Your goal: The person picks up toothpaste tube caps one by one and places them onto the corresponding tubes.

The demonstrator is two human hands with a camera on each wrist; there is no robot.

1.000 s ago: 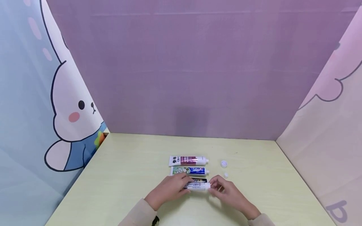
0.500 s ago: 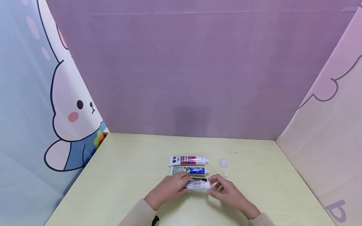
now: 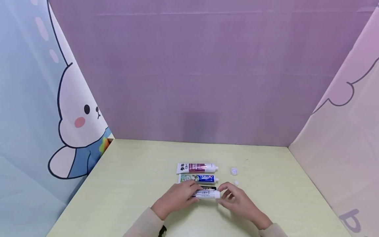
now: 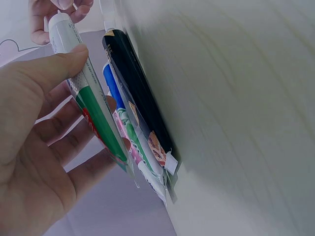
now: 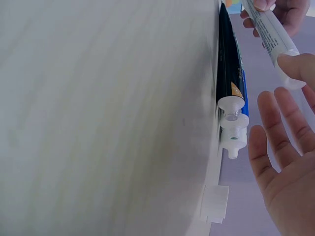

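Observation:
In the head view my left hand (image 3: 180, 197) holds a white toothpaste tube (image 3: 204, 194) by its tail half. Its green and red back shows in the left wrist view, between thumb and fingers. My right hand (image 3: 240, 202) is at the white cap end (image 3: 217, 194), index finger and thumb spread around it. The right wrist view shows the right thumb over the cap (image 5: 293, 81) and the other fingers extended. Behind the held tube lies a black toothpaste tube (image 3: 208, 188), then a blue and green one (image 3: 204, 178) and a maroon and white one (image 3: 197, 168).
Two loose white caps, a larger one (image 3: 234, 171) and a smaller one (image 3: 236, 183), lie right of the tubes on the pale table (image 3: 142, 164). A purple cloth wall (image 3: 201, 82) stands behind. Printed curtains hang at both sides.
My right index finger has lifted slightly away from the cap, and the fingers have spread a little. My left hand and the held tube have stayed nearly still.

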